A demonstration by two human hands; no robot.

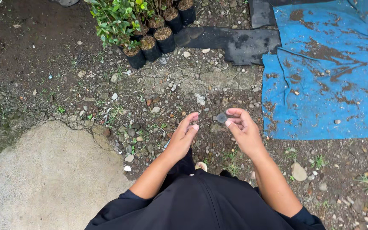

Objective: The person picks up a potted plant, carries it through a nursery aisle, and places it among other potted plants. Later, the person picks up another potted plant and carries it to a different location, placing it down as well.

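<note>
I look straight down at stony, dirt-covered ground over my dark clothing. My right hand is raised at waist height and pinches a small round grey disc-like object between thumb and fingertips. My left hand hovers just left of it, fingers loosely curled and slightly apart, holding nothing. The two hands are close but apart. A bare foot shows between my arms.
Several seedlings in black nursery bags stand at the top centre. A dirt-stained blue tarp covers the right side, black sheeting lies beside it. A pale concrete slab fills the lower left. Loose stones lie scattered.
</note>
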